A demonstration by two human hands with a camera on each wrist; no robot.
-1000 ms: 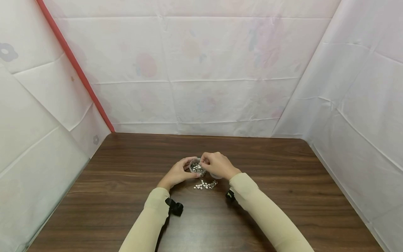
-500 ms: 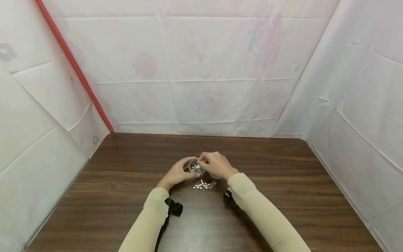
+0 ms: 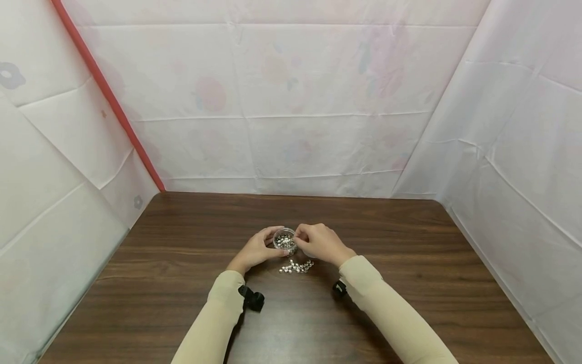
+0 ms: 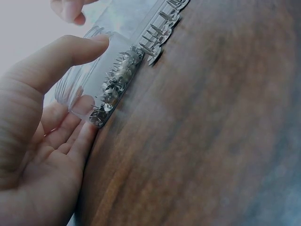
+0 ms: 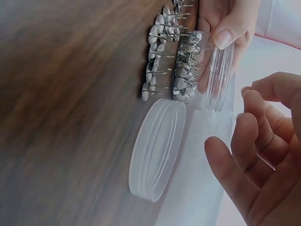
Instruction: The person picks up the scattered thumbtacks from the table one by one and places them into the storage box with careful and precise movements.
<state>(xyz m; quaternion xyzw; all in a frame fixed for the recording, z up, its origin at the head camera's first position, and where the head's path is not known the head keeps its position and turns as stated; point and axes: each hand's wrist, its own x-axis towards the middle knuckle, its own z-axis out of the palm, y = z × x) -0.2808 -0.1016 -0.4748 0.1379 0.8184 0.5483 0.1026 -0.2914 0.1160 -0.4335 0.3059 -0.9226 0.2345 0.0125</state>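
Note:
My left hand [image 3: 258, 251] holds a small clear plastic jar [image 4: 83, 94], thumb on one side and fingers round the other. Silver thumbtacks [image 5: 183, 70] cover the jar's bottom, their points showing. The jar stands open on the table. Just right of its rim is my right hand [image 3: 322, 243], with thumb and index fingertips close together and the other fingers loosely bent. I cannot tell whether a tack sits between those fingertips. More thumbtacks [image 3: 296, 267] lie in a loose pile in front of the jar, points up.
A round clear lid [image 5: 141, 162] lies on the table beside the jar, mostly under my right hand in the head view. The brown wood-grain table [image 3: 191, 227] is bounded by white patterned sheets [image 3: 291, 151] at the back and both sides.
My right hand was over the jar's mouth with fingertips at the tacks; it has drawn back to the right of the rim. The left hand and jar have stayed in place.

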